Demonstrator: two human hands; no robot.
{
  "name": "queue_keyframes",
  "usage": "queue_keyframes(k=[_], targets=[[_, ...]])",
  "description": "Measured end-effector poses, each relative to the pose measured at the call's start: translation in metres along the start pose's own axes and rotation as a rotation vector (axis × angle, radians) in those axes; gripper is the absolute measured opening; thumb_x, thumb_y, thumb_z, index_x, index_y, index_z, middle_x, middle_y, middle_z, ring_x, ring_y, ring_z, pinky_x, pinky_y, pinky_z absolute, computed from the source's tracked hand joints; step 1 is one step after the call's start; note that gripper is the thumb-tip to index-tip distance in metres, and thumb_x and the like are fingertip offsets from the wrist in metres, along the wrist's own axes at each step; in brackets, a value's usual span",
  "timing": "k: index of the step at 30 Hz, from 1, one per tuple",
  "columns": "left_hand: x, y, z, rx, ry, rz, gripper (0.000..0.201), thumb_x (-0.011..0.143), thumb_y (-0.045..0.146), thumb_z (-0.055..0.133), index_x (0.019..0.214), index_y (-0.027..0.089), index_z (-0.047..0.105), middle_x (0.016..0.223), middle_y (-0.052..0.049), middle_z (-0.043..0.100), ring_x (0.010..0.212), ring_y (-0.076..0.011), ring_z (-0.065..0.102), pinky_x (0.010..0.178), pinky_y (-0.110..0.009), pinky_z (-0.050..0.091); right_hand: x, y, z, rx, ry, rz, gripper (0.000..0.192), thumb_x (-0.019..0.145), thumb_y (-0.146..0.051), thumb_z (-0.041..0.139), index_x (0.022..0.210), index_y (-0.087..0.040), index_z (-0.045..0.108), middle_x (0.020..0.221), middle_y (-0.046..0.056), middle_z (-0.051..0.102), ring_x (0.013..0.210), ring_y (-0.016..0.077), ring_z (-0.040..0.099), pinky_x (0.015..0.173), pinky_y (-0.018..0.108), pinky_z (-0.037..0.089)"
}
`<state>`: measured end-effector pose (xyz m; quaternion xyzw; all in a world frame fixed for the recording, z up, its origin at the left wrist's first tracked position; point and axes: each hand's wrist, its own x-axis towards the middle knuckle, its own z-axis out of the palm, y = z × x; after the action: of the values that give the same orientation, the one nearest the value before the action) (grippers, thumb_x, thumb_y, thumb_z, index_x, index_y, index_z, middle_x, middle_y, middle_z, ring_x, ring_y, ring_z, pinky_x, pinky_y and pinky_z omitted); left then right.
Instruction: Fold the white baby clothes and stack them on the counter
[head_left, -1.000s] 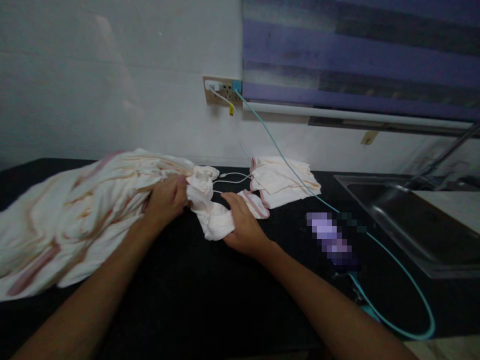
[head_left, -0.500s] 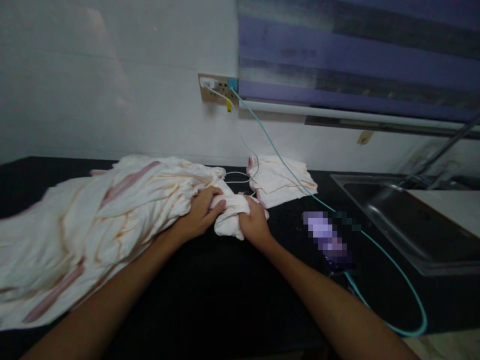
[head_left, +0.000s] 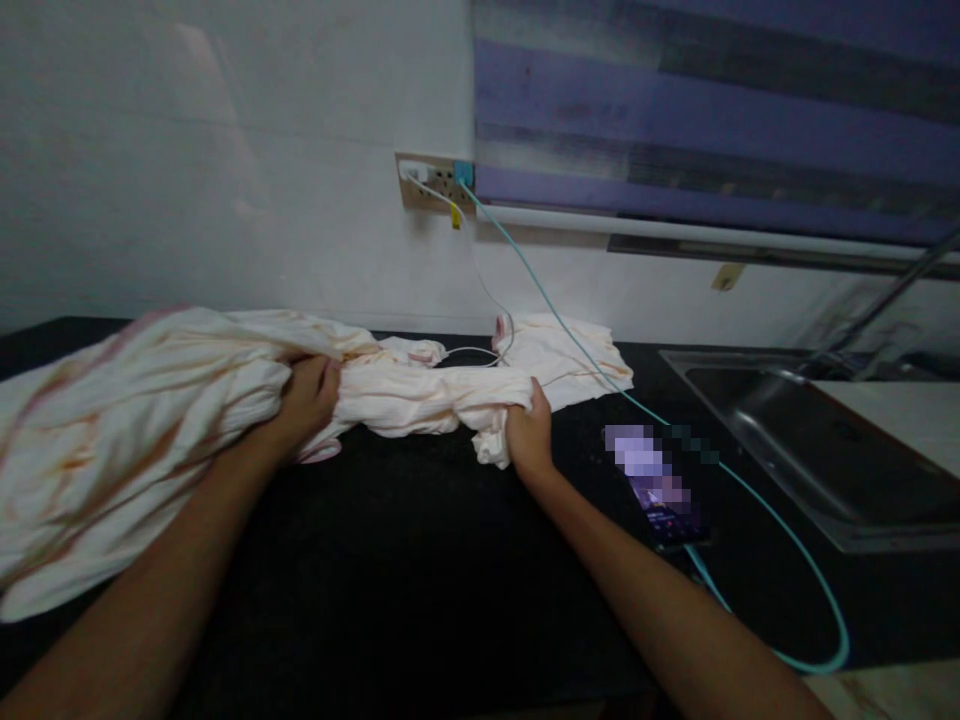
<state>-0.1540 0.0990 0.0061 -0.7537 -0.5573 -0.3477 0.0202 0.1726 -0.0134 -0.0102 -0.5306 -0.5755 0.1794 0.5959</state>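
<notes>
the black counter filled the lower part of the view, and along its left side lay the big white cloth with pinkish bands, bunched up, a narrow stretch of it running rightward between both hands. the sink was set in at the right. a smaller folded cloth lay near the back, just behind the right end of that stretch; whether they touched, i could not tell. the left hand was curled tight, gripping gathered white cloth. the right hand was curled too, holding the stretch's right end, some fingers hidden. the phone lay partly blurred, near the right hand.
</notes>
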Motion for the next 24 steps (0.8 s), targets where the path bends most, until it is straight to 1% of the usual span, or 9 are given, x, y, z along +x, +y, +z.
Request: queue_keyframes(k=[3,7,10,12,14,17,19,22,24], targets=[[-0.001,0.023,-0.002,0.07,0.036,0.066,0.031,0.101,0.039,0.028,0.078,0.023,0.041,0.079,-0.007,0.05,0.086,-0.0238,0.054,0.092,-0.045,0.047,-0.012,-0.007,0.013,0.008,-0.079,-0.15,0.025,0.084,-0.023,0.058,0.109,-0.02,0.062,0.117,0.01,0.062,0.114,0.0236,0.061,0.106,0.039,0.051],[-0.014,0.08,-0.008,0.119,0.005,0.307,0.037,0.103,0.038,0.022,0.09,0.019,0.051,0.092,-0.013,0.059,0.096,-0.028,0.056,0.097,-0.05,0.048,-0.026,-0.018,0.022,0.063,-0.236,-0.378,0.062,0.077,-0.026,0.075,0.133,-0.019,0.05,0.145,0.018,0.048,0.138,0.0278,0.049,0.117,0.044,0.043],[-0.034,0.125,-0.012,-0.03,-0.101,0.494,0.044,0.104,0.043,0.019,0.096,0.02,0.055,0.095,-0.013,0.063,0.096,-0.0267,0.059,0.095,-0.047,0.05,-0.033,-0.029,0.02,0.081,-0.36,-0.418,0.09,0.078,-0.03,0.079,0.153,-0.021,0.03,0.158,0.02,0.041,0.149,0.0292,0.041,0.122,0.049,0.039],[-0.047,0.146,-0.014,-0.151,-0.175,0.546,0.046,0.105,0.046,0.019,0.092,0.021,0.055,0.091,-0.011,0.063,0.092,-0.0254,0.061,0.09,-0.045,0.052,-0.036,-0.037,0.017,0.071,-0.47,-0.396,0.093,0.081,-0.031,0.078,0.157,-0.022,0.025,0.159,0.019,0.044,0.147,0.0285,0.045,0.121,0.047,0.041],[-0.055,0.158,-0.016,-0.268,-0.189,0.504,0.044,0.105,0.046,0.021,0.091,0.022,0.054,0.092,-0.011,0.064,0.091,-0.0242,0.062,0.089,-0.043,0.053,-0.038,-0.042,0.014,0.064,-0.542,-0.349,0.088,0.083,-0.032,0.076,0.157,-0.023,0.029,0.155,0.016,0.051,0.14,0.0275,0.053,0.116,0.044,0.047],[-0.051,0.158,-0.018,-0.367,-0.155,0.355,0.035,0.105,0.046,0.029,0.1,0.022,0.055,0.096,-0.008,0.065,0.092,-0.0219,0.063,0.088,-0.039,0.053,-0.036,-0.041,0.014,0.047,-0.539,-0.278,0.067,0.082,-0.03,0.074,0.144,-0.022,0.047,0.136,0.012,0.067,0.119,0.0264,0.067,0.101,0.04,0.056],[-0.042,0.147,-0.018,-0.345,-0.14,0.247,0.034,0.104,0.049,0.037,0.107,0.022,0.056,0.102,-0.007,0.066,0.093,-0.0214,0.064,0.086,-0.038,0.053,-0.033,-0.035,0.016,0.042,-0.52,-0.245,0.048,0.082,-0.028,0.069,0.129,-0.021,0.058,0.119,0.009,0.074,0.104,0.0248,0.072,0.091,0.038,0.059],[-0.028,0.114,-0.014,-0.135,-0.17,0.022,0.041,0.098,0.058,0.044,0.101,0.02,0.06,0.101,-0.011,0.068,0.088,-0.0253,0.065,0.08,-0.04,0.053,-0.029,-0.027,0.017,0.036,-0.437,-0.205,0.035,0.08,-0.024,0.063,0.114,-0.021,0.064,0.104,0.006,0.077,0.094,0.0242,0.072,0.086,0.037,0.059],[-0.022,0.088,-0.011,0.058,-0.296,-0.09,0.044,0.092,0.062,0.049,0.087,0.019,0.061,0.09,-0.013,0.068,0.082,-0.0287,0.066,0.076,-0.042,0.052,-0.027,-0.025,0.015,0.025,-0.335,-0.174,0.033,0.078,-0.024,0.062,0.111,-0.021,0.065,0.102,0.007,0.077,0.093,0.0256,0.072,0.086,0.038,0.059]])
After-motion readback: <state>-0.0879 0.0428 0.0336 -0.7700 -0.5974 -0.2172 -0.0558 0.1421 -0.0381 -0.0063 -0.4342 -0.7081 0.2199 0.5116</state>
